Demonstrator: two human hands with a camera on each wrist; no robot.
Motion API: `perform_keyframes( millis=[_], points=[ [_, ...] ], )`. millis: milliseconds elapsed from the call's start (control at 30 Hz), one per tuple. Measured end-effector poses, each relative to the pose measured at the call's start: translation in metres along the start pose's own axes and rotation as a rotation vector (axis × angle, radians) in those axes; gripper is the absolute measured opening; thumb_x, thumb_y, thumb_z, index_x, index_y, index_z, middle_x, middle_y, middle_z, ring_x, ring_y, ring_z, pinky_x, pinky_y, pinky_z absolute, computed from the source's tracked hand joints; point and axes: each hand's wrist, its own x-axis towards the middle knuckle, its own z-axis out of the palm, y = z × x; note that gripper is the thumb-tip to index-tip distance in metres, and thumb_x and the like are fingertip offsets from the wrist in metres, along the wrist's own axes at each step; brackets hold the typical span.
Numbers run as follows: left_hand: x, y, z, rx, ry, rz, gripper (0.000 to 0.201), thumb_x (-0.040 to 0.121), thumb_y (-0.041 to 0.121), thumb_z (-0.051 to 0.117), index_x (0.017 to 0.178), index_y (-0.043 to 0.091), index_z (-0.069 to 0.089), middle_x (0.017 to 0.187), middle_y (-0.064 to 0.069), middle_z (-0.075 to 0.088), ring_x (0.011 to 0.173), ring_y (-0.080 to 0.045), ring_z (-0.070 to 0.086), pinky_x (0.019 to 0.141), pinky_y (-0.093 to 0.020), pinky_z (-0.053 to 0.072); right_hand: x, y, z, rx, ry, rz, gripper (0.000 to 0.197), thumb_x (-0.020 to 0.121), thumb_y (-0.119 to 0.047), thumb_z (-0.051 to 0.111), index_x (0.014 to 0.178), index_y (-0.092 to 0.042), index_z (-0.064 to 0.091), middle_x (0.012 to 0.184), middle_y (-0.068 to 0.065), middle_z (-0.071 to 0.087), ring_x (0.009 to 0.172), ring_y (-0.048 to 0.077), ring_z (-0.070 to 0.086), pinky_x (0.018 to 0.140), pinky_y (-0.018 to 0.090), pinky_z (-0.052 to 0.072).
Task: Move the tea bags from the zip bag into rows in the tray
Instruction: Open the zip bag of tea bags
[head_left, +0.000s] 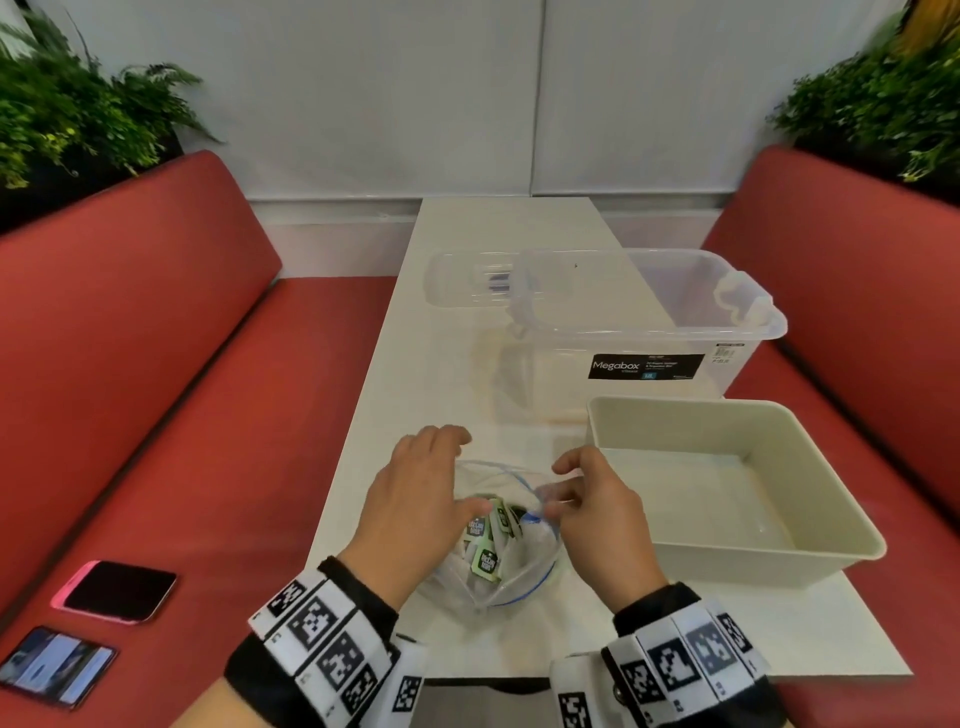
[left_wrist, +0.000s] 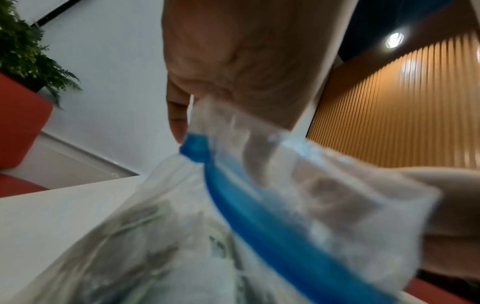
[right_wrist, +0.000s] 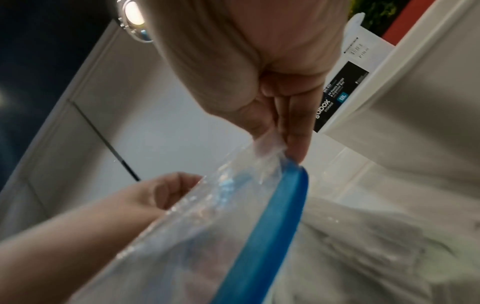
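Note:
The clear zip bag (head_left: 519, 577) with a blue zip strip (left_wrist: 259, 216) lies on the white table (head_left: 467, 364) in front of me, its mouth pulled apart. Inside are several tea bags (head_left: 485, 562) with green tags. My left hand (head_left: 415, 493) holds the left lip of the bag (left_wrist: 215, 115), its curled fingers (right_wrist: 171, 191) behind the plastic. My right hand (head_left: 589, 512) pinches the right lip between thumb and fingertips (right_wrist: 296, 148). The beige tray (head_left: 675, 426) stands just right of the bag with nothing in it.
A clear Megabox bin (head_left: 649, 322) stands behind the tray, with its clear lid (head_left: 467, 280) lying flat to its left. Two phones (head_left: 117, 590) lie on the red bench at the left. Red benches run along both sides of the table, with plants behind them.

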Motion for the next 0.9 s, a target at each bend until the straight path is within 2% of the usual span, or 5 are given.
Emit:
perform_keyframes(
  millis=[300,467,600,767,900],
  points=[
    [0.014,-0.020,0.018,-0.270,-0.285,-0.081,0.034,0.094,0.034,0.052,0.074,0.013,0.070,0.084,-0.001,0.056,0.081,-0.013,0.053,0.070,-0.020,0.037,0.007,0.011,0.003,0.295,0.017,0.114,0.029,0.083,0.013,0.050,0.075,-0.015,0.052,0.064,-0.001,0.057,0.064,0.012,0.056,0.061,0.021,0.041],
    [0.002,-0.026,0.017,-1.100,-0.475,-0.503,0.042,0.094,0.038,0.045,0.075,0.009,0.069,0.080,-0.005,0.069,0.078,-0.020,0.063,0.078,-0.032,0.047,0.011,0.009,0.009,0.642,-0.075,0.261,0.034,0.085,0.022,0.038,0.080,-0.010,0.050,0.072,0.008,0.059,0.069,0.019,0.057,0.068,0.028,0.050],
    [-0.003,-0.027,0.020,-1.753,-0.417,-0.751,0.040,0.092,0.025,0.053,0.067,0.004,0.074,0.062,-0.005,0.068,0.054,-0.014,0.067,0.055,-0.023,0.056,0.013,0.008,0.012,0.769,-0.120,0.354,0.030,0.091,0.016,0.038,0.082,-0.010,0.050,0.082,0.009,0.060,0.076,0.022,0.055,0.076,0.035,0.048],
    [-0.011,-0.027,0.025,-1.933,-0.425,-0.576,0.054,0.030,0.024,0.096,0.074,0.001,0.075,0.070,-0.012,0.071,0.061,-0.021,0.069,0.053,-0.028,0.056,0.007,0.003,0.011,0.468,-0.122,0.214,0.015,0.086,-0.026,0.064,0.086,-0.015,0.054,0.078,0.003,0.059,0.073,0.018,0.058,0.072,0.032,0.046],
    [-0.009,-0.026,0.023,-1.839,-0.357,-0.589,0.025,0.072,0.030,0.072,0.064,0.007,0.075,0.063,-0.007,0.070,0.057,-0.016,0.068,0.050,-0.023,0.054,0.006,0.006,0.013,0.441,-0.168,0.282,0.013,0.086,-0.015,0.065,0.094,-0.013,0.056,0.071,0.003,0.059,0.062,0.015,0.055,0.058,0.025,0.044]
  ],
)
